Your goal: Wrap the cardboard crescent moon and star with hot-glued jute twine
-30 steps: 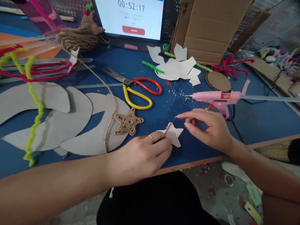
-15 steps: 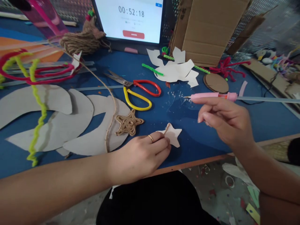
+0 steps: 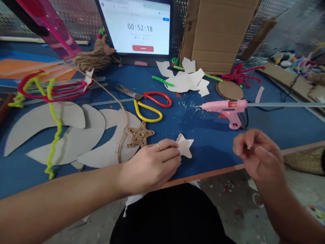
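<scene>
My left hand [image 3: 153, 166] is closed on the left side of a small white paper star [image 3: 186, 146], near the table's front edge. A bit of twine lies along the star's upper left point. To the right, my right hand [image 3: 259, 154] has its fingers curled, with a tiny white bit [image 3: 248, 147] at the fingertips, too small to name. A pink hot glue gun [image 3: 228, 109] lies just beyond that hand, a long glue stick [image 3: 284, 105] out of its back. Left of the paper star lies a star coiled from twine [image 3: 141, 134], from which a strand [image 3: 123, 112] runs back.
Open scissors [image 3: 149, 103] lie mid-table. Grey crescent cutouts [image 3: 68, 142] and fuzzy pipe cleaners [image 3: 54, 118] cover the left. Behind stand a twine bundle [image 3: 92, 61], a tablet with a timer [image 3: 139, 34] and cardboard [image 3: 215, 37]. White cutouts [image 3: 184, 81] and a cardboard disc [image 3: 230, 90] lie before them.
My right hand has moved from beside the glue gun toward the lower right, its fingers now curled together. The glue gun's body and trigger now show. My left hand stays on the paper star.
</scene>
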Demonstrator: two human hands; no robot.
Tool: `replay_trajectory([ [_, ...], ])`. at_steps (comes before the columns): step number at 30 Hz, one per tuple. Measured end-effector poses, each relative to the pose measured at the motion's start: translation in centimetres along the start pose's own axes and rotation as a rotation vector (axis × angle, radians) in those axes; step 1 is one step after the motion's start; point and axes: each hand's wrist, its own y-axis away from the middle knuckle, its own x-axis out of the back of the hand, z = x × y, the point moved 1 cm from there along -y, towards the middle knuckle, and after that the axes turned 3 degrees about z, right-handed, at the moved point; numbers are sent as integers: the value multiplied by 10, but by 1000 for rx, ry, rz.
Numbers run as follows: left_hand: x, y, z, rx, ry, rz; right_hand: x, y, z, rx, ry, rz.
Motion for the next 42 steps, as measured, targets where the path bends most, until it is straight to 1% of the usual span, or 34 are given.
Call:
replay_trajectory([
  [3,2,-3,1,12,60,50,9,11,8,7,49,64],
  [6,5,-6,1,36,120,59,13,19,13,26,62,116],
  [9,8,-8,0,31,133,70,16,26,15,40,80,182],
  [13,12,-8,-2,35,112,118,21,39,13,40,117,252],
  [19,15,-10,-9,116,121,164,31,62,9,49,172,347],
  [25,19,-16,-11,217,146,178,42,80,11,3,210,433],
  [28,22,-18,-12,244,159,194,45,88,15,-30,213,439],
  [36,22,-16,-16,348,234,251,47,106,24,-118,157,408],
  [39,22,-14,-17,392,268,260,50,117,29,-203,167,398],
  [42,22,-13,-18,421,294,274,58,131,39,-327,217,384],
])
